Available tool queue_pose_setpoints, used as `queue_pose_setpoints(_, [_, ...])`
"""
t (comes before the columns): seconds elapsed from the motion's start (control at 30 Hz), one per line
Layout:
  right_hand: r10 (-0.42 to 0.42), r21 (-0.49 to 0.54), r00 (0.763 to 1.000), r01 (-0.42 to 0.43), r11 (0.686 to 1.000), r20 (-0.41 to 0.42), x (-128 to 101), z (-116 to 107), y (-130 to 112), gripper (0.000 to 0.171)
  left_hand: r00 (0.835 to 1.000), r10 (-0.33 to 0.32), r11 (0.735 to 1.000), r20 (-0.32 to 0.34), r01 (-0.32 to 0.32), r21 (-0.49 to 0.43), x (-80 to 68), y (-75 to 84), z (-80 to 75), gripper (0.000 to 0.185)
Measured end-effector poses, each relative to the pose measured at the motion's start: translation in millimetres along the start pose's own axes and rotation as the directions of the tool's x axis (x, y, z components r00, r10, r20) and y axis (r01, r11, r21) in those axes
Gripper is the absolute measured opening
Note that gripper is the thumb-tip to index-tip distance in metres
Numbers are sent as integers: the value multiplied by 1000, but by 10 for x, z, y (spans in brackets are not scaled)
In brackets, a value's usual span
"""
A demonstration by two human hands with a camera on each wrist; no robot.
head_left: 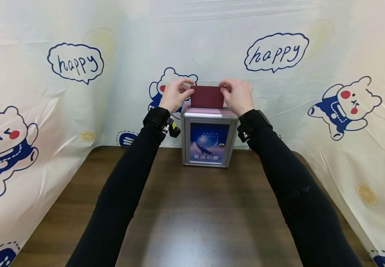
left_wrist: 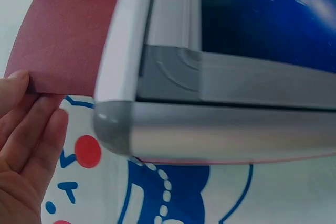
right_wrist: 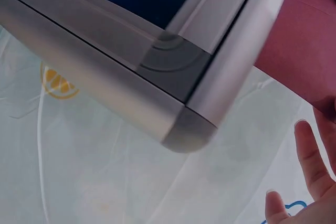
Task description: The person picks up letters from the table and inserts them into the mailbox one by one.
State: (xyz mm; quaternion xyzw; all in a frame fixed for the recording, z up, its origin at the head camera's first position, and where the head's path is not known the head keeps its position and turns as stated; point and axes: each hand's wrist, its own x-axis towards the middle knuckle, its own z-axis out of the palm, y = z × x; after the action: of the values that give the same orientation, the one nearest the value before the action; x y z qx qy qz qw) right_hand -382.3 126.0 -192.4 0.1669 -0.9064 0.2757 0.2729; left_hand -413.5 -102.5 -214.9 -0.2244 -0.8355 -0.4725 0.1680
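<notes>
A dark red card (head_left: 207, 96) stands upright over the top of a small silver box (head_left: 209, 135) with a blue picture on its front, at the table's far edge. My left hand (head_left: 176, 94) pinches the card's upper left corner and my right hand (head_left: 237, 95) pinches its upper right corner. The card's lower edge sits at the box's top; whether it has entered a slot is hidden. In the left wrist view the card (left_wrist: 63, 35) passes behind the box's silver frame (left_wrist: 173, 129), fingers (left_wrist: 31, 124) at its edge. The right wrist view shows the card (right_wrist: 302, 51) beside the frame (right_wrist: 210, 98).
A dark wooden table (head_left: 192, 218) stretches between me and the box. A white plastic sheet (head_left: 45, 92) printed with bears and "happy" bubbles hangs behind the table and along both sides.
</notes>
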Motion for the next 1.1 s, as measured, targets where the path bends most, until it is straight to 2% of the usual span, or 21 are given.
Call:
queue_pose_setpoints(0.4, [-2,-49,999,4,999,33,-124,120,129,16,998,31,988,54,-39,150,-101,-97,85,18])
queue_pose_setpoints(0.6, [38,-58,997,-34,998,70,-215,160,137,16,995,62,966,76,-79,248,-131,-142,114,17])
queue_pose_setpoints(0.83, [78,-81,992,-70,994,98,-262,212,140,18,994,22,948,111,-56,314,-156,-130,109,19])
queue_pose_setpoints(1.1, [109,-73,988,-101,992,111,-248,201,135,25,992,14,936,128,-58,346,-159,-100,52,24])
